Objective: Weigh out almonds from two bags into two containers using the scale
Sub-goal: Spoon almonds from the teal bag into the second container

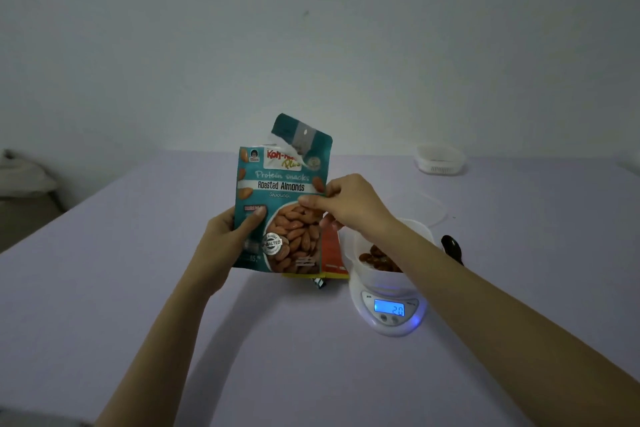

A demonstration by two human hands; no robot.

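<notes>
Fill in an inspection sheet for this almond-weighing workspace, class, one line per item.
Surface: table under a lilac cloth.
Job's things: teal almond bag, top torn open, held upright; orange bag behind it; white container with almonds on the scale, display lit; second container far right.
Clutter: black spoon right of the scale.
Hands: left hand grips the teal bag's left edge; right hand pinches its right edge.
Cables: nothing seen.
Surroundings: plain wall; bedding far left.

Dim light; a bare pale wall beyond the left hand and right hand, lilac table beneath them.
</notes>
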